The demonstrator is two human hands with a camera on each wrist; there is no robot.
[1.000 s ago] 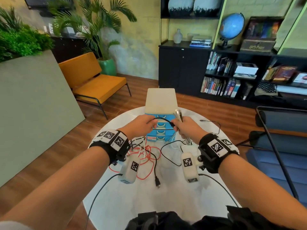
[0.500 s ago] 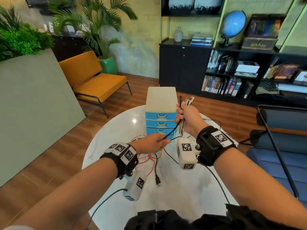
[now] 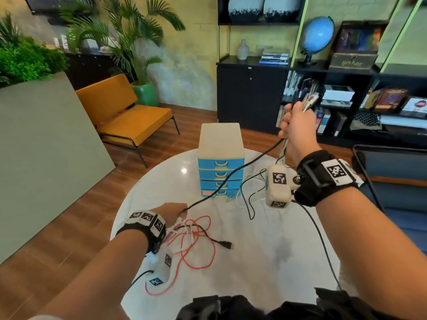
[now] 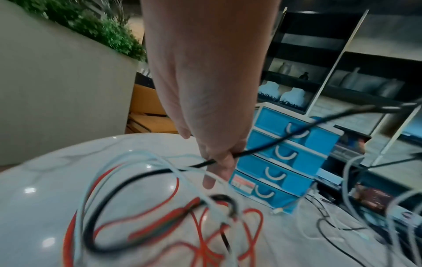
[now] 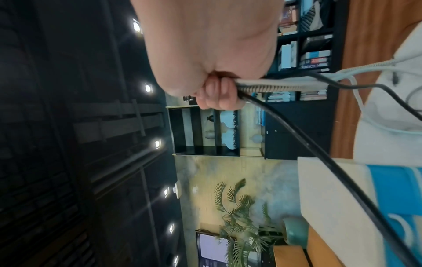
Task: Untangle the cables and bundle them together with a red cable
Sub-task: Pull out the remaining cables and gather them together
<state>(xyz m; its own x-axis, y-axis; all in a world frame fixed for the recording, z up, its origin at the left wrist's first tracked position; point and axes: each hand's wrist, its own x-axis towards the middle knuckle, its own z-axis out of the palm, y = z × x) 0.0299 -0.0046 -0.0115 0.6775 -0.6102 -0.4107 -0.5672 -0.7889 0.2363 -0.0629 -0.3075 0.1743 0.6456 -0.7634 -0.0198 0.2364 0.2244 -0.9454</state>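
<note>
My right hand (image 3: pixel 294 125) is raised high above the table's right side and grips a bunch of cable ends (image 3: pixel 308 101), white, grey and black (image 5: pixel 274 84). One black cable (image 3: pixel 233 174) runs taut from that fist down to my left hand (image 3: pixel 175 210), which pinches it low over the table (image 4: pixel 219 159). Beside the left hand a red cable (image 3: pixel 201 248) lies in loose loops on the white table (image 3: pixel 265 262), tangled with a white cable (image 4: pixel 146 157) and a black one ending in a plug (image 3: pixel 225 244).
A small blue drawer unit (image 3: pixel 220 167) with a cream top stands at the table's far middle, with slack black and white cable loops (image 3: pixel 248 192) to its right. An orange bench (image 3: pixel 129 121) is at left, a black bookshelf (image 3: pixel 346 93) behind, a dark chair (image 3: pixel 392 181) at right.
My right hand has risen up and to the right with the cable ends. My left hand has slid down and left along the black cable, drawing it taut.
</note>
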